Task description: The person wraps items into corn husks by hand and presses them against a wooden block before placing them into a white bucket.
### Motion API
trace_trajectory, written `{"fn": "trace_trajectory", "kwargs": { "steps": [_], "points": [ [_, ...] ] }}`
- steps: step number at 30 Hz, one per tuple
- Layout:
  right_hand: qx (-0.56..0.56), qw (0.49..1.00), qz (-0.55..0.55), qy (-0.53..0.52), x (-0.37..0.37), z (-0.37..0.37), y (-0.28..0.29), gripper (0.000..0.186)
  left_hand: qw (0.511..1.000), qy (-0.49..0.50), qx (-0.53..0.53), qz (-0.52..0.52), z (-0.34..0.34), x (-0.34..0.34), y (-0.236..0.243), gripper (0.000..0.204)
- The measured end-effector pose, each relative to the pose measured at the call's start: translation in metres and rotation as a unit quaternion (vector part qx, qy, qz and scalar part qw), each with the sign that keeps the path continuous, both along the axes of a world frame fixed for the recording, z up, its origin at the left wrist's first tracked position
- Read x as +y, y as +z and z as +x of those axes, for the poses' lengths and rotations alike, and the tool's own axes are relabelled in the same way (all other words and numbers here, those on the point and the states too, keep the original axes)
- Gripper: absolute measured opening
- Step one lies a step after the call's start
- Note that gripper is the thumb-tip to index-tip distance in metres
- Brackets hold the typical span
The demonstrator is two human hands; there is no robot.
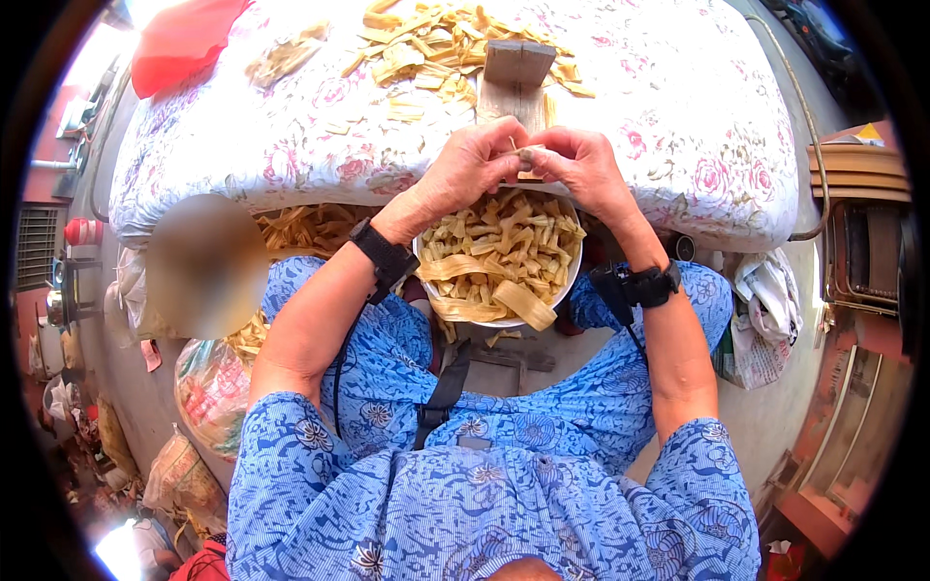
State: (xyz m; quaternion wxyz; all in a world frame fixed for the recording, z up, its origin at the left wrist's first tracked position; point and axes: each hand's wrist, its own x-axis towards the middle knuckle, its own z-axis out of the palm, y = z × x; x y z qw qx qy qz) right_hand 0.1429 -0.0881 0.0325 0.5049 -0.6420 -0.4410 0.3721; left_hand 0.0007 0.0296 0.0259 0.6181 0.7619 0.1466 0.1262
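Note:
My left hand [472,163] and my right hand [585,167] meet at the near edge of the bed. Between their pinched fingertips is a small pale strip [523,152], mostly hidden by the fingers. Just beyond them stands an L-shaped wooden block [518,66], its upright board at the far end. Below my hands sits a white bowl [578,274] heaped with short, folded yellowish dried strips [499,247]. More loose, flat dried strips [426,44] lie piled on the bed around the block's left side.
A floral sheet [320,145] covers the bed, with a red cloth [184,44] at its far left. More strips [310,229] lie beneath its edge. Plastic bags [208,397] stand on the left, white sacks [765,310] on the right. A blurred round patch [206,266] hides something.

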Motion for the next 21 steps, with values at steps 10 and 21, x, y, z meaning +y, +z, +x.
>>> {"fn": "trace_trajectory", "kwargs": {
  "steps": [10,21],
  "points": [
    [-0.011,1.000,-0.007,0.008,0.001,0.016,-0.008,0.028,0.957,0.003,-0.089,0.278,-0.007,-0.008,-0.004,0.014],
    [0.413,0.887,-0.018,0.206,-0.004,-0.018,0.017,0.027,0.992,-0.016,0.005,-0.124,-0.013,0.019,-0.006,0.020]
  ]
}}
